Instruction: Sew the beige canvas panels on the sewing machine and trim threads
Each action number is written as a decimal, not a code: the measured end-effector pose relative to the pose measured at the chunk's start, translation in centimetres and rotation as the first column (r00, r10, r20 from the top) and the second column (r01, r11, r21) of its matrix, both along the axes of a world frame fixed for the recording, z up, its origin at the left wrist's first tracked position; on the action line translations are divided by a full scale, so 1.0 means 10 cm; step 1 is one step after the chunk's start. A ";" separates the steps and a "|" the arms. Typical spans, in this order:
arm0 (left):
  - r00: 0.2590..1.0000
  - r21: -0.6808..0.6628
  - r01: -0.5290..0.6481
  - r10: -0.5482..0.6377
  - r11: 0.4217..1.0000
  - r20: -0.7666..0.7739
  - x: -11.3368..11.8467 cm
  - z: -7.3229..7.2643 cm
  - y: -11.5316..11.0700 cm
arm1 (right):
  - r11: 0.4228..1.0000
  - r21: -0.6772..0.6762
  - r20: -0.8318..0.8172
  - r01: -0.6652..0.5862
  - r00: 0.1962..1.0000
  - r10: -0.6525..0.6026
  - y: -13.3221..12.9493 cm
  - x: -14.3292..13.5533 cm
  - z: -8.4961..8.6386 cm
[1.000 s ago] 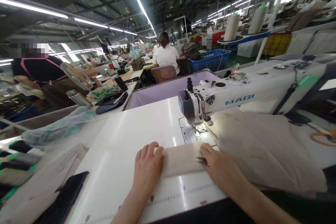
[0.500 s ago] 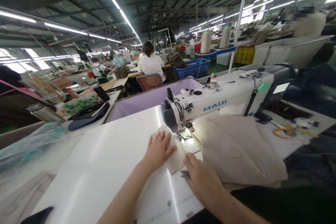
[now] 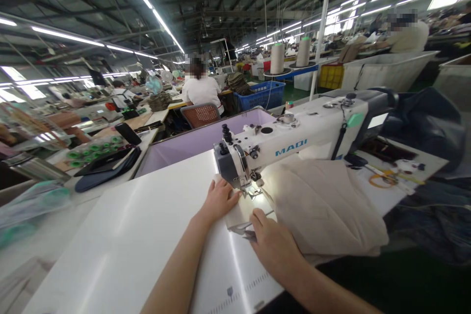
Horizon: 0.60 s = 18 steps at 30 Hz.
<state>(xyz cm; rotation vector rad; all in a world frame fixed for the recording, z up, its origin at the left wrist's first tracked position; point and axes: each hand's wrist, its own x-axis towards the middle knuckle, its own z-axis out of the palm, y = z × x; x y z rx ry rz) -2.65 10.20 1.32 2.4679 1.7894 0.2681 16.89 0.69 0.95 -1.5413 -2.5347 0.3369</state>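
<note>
Beige fabric panel (image 3: 237,215), a small flat piece, lies partly under the worker's left hand (image 3: 220,200) and runs from beneath those fingers back toward the right hand (image 3: 274,240), so its long axis looks slanted between the two, its far end by the left fingertips and its near end by the right ones. From where I stand, the left hand is the nearer, since it rests palm down on the panel with its fingers laid out over the cloth rather than closed round it. The right hand is curled, with what look like thread snips (image 3: 249,235) held in it, their dark tips poking out toward the left by the panel's near end; whether its fingertips also pinch the cloth I cannot tell. What matters most is how the panel sits to the presser foot (image 3: 253,191): the foot is just beside the left fingertips, to their right, and ahead of the right hand, with the panel's machine-side edge close by it. Whether that edge reaches under the foot cannot be made out. The sewing machine (image 3: 294,140) stretches away beyond the right hand, and a larger bundle of beige cloth (image 3: 324,206) is heaped to that hand's right.
</note>
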 end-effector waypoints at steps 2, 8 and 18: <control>1.000 0.009 0.004 -0.004 1.000 0.003 -0.01 -0.01 0.01 | 1.000 -0.004 0.002 0.001 1.000 -0.001 0.00 0.00 0.00; 1.000 0.027 0.012 -0.012 1.000 0.015 -0.02 -0.03 0.04 | 1.000 0.009 0.001 0.009 1.000 -0.009 0.01 -0.02 -0.02; 1.000 0.019 0.015 -0.015 1.000 0.005 -0.02 -0.03 0.05 | 0.999 0.021 0.012 -0.027 1.000 0.027 0.05 0.01 0.05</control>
